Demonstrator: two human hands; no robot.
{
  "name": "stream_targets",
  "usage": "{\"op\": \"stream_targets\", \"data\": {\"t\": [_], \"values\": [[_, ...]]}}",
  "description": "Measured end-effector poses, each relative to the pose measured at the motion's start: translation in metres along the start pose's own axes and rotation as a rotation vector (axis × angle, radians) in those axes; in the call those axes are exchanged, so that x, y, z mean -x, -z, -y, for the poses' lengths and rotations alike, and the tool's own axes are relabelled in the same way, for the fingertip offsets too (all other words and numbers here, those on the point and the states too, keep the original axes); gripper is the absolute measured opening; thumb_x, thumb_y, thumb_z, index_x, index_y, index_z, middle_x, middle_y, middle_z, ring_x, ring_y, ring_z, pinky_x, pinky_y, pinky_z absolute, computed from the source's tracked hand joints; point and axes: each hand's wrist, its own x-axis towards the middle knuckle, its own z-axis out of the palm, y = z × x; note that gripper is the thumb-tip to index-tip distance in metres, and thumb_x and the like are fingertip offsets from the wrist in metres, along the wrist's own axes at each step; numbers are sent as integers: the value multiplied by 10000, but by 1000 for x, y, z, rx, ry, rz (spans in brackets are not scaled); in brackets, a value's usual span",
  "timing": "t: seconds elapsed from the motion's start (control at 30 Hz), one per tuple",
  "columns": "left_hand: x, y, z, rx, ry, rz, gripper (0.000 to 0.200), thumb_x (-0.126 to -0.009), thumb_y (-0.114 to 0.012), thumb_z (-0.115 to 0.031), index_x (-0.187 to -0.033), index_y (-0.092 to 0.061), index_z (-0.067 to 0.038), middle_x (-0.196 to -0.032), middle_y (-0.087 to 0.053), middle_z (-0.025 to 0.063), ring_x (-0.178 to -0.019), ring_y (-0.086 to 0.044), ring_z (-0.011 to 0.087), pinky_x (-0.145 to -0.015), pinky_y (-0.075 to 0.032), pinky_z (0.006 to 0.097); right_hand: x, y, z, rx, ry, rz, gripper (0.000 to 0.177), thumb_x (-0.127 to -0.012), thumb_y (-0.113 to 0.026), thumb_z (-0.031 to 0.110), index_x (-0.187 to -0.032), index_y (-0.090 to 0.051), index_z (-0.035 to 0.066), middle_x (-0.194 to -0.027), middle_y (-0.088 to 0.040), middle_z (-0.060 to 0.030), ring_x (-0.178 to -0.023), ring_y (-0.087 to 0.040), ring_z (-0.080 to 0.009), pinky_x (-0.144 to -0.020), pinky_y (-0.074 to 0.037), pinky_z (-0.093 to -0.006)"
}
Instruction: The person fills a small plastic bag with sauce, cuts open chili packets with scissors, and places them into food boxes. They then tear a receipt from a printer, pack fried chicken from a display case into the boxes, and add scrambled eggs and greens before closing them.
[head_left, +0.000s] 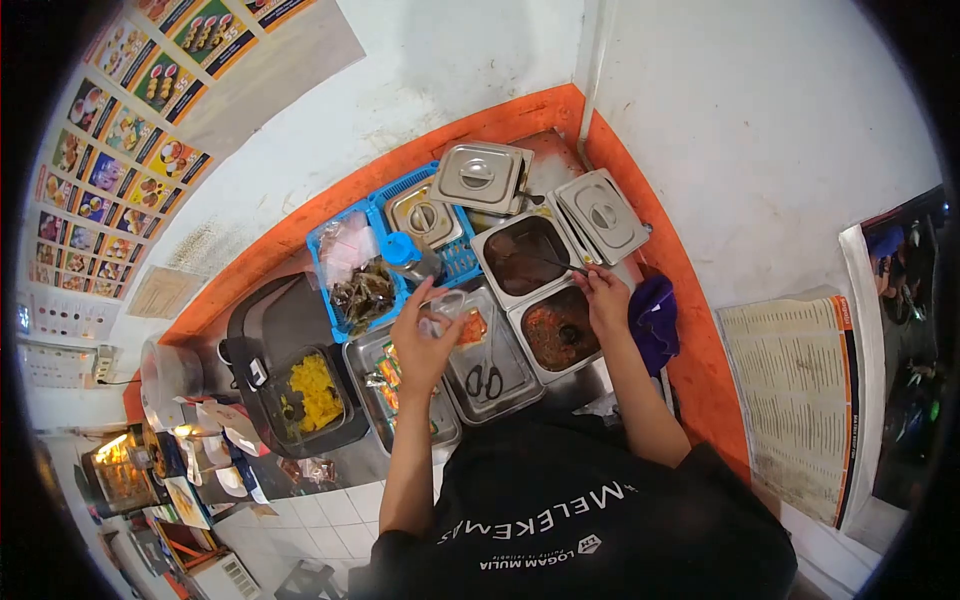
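My right hand (605, 300) is closed on the dark handle of a ladle (560, 265), whose far end reaches into a metal pan of dark brown sauce (525, 250). In my left hand (425, 345) is a small clear plastic cup (440, 312), held over the metal trays. Below my right hand sits a second pan of reddish chunky sauce (555, 335), with a dark round utensil end in it. Under my left hand, a metal tray (510, 400) holds black-handled scissors (484, 382) and an orange-red packet (470, 326). Colourful sachets (385, 375) lie in the neighbouring tray.
Blue baskets (455, 262) hold dark leafy-looking bags, a metal lidded pan and a blue-capped bottle (405, 255). Metal lids (605, 215) rest behind the sauces. A dark open container of yellow food (315, 392) stands left. A purple cloth (655, 325) hangs at right.
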Motion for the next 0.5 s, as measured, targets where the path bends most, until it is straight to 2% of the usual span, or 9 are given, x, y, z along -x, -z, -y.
{"op": "stream_targets", "data": {"t": [0.07,0.2,0.3,0.37,0.5], "values": [[-17,-13,1,-8,-69,36,732,-762,-882,-22,-1420,-562,-3,-1224,-707,139,-727,-659,111,-710,-533,274,5,4,13,-31,-18,9,159,-1029,-551,-35,-1155,-581,-128,-1051,-644,-159,-967,-733,-290,-896,-622,-331],[-45,-47,18,40,-63,119,748,-742,-890,-28,-1415,-564,12,-1208,-707,122,-727,-650,119,-714,-537,279,15,7,43,-104,35,32,150,-1023,-573,-28,-1142,-587,-117,-1078,-645,-166,-970,-729,-287,-888,-620,-330],[-64,-76,46,-42,-110,115,769,-732,-894,-26,-1423,-558,15,-1178,-705,110,-755,-653,117,-704,-541,276,27,1,72,-114,81,75,162,-1021,-591,-14,-1146,-585,-116,-1079,-650,-162,-974,-725,-276,-889,-616,-322],[-75,-93,50,7,-65,158,790,-726,-899,-28,-1433,-551,16,-1160,-703,109,-755,-654,117,-692,-542,276,36,-7,90,-111,97,91,164,-1022,-594,-10,-1153,-584,-108,-1083,-653,-158,-975,-725,-271,-894,-613,-318],[-83,-111,18,171,-3,152,874,-732,-912,-48,-1492,-485,20,-1126,-695,100,-756,-663,96,-690,-543,256,48,-19,112,-67,163,110,165,-1029,-594,8,-1157,-585,-96,-1087,-677,-165,-975,-726,-261,-893,-607,-314]]}}
